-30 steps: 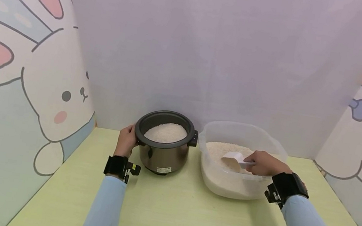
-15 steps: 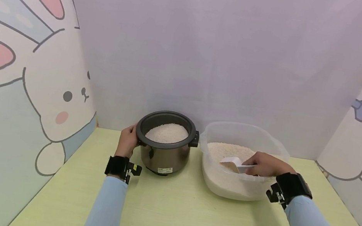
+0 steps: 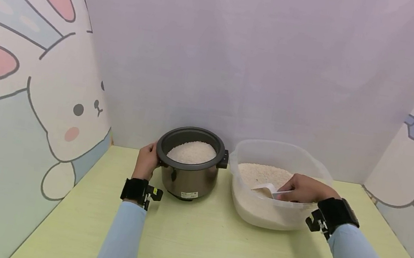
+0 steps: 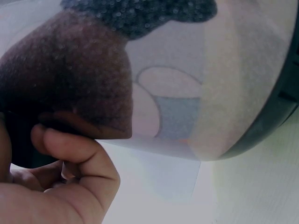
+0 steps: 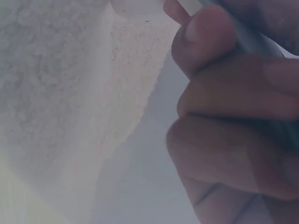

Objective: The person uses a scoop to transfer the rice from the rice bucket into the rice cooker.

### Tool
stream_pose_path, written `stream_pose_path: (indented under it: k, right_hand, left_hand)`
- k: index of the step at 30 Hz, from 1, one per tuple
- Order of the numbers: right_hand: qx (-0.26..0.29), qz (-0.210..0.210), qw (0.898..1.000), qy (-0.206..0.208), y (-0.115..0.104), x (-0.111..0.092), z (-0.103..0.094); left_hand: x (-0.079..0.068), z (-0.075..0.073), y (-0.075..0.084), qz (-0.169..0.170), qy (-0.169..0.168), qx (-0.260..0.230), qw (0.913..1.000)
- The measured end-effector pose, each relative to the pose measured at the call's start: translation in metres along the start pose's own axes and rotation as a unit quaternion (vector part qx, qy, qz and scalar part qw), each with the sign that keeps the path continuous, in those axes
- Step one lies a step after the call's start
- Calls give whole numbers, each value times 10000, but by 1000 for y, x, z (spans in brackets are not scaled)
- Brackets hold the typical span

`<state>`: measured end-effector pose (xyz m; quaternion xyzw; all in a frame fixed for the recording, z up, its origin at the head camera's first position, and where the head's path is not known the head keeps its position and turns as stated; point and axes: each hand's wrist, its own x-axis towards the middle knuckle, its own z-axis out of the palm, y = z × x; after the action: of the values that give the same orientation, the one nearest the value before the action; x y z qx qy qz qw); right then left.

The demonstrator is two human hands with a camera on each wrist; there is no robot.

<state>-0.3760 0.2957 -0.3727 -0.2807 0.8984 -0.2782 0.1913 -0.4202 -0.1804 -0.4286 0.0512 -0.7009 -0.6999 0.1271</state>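
A dark rice cooker [image 3: 188, 180], lidless, has white rice [image 3: 191, 151] inside its pot. My left hand [image 3: 145, 162] is at its left side; in the left wrist view, thumb and curled fingers [image 4: 74, 147] grip the cooker's black side handle [image 4: 23, 144]. To the right, a translucent plastic tub [image 3: 255, 210] contains more rice [image 3: 256, 174]. My right hand [image 3: 304, 189], inside the tub above the rice, holds a white scoop [image 3: 268, 189] by its handle. Curled fingers [image 5: 224, 144] cover most of that handle in the right wrist view.
Both containers stand side by side on a pale green table [image 3: 197, 248], close to the lilac back wall [image 3: 209, 58]. Printed side panels, one with a rabbit [image 3: 62, 103], border the table left and right. The tub's high rim surrounds my right hand.
The scoop's bowl has tilted and sunk slightly lower in the tub, with my right hand shifting a little right. My left hand keeps its grip on the cooker's handle.
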Motion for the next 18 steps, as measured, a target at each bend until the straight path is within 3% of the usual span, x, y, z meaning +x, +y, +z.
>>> stream_pose_path:
  k: [18]
  right_hand:
    - [943,-210,9944,-437,4,4,-2]
  left_hand:
    - [-2,-1,0,82,0,52,10000]
